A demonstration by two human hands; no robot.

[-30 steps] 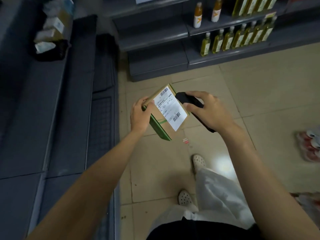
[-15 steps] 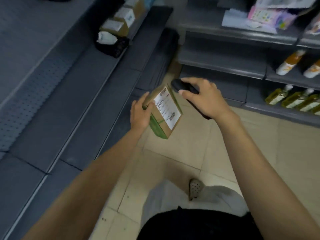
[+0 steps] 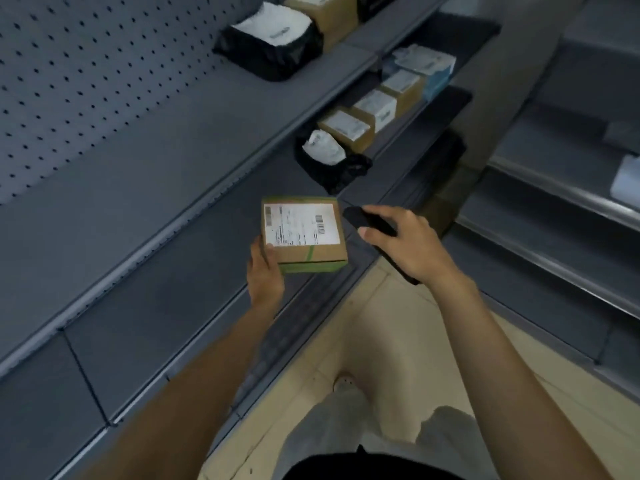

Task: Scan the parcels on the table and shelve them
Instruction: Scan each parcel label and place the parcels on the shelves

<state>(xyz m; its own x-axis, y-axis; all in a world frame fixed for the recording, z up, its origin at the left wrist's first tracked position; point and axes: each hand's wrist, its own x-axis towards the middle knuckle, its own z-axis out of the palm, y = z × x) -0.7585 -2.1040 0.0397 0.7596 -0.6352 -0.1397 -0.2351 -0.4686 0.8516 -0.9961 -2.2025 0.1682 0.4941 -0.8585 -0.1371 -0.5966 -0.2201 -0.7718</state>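
Note:
My left hand (image 3: 265,271) grips a small brown cardboard parcel (image 3: 304,235) with green tape and a white barcode label facing up. It hovers over the front edge of a grey metal shelf (image 3: 180,271). My right hand (image 3: 405,247) holds a black handheld scanner (image 3: 367,221) just right of the parcel, its tip close to the label's right edge. Further along the same shelf lie a black bag parcel (image 3: 329,161) and a row of labelled brown boxes (image 3: 349,129).
The shelf above (image 3: 156,140) carries a black-wrapped parcel (image 3: 273,39) and a brown box (image 3: 329,15) in front of a pegboard back (image 3: 86,64). A second grey shelving unit (image 3: 554,220) stands at right. Beige tiled floor (image 3: 363,341) runs between them, with my legs below.
My view swung left toward the grey shelving. The parcel turned from tilted to label-up and now hangs over the shelf's edge. The scanner stays beside it.

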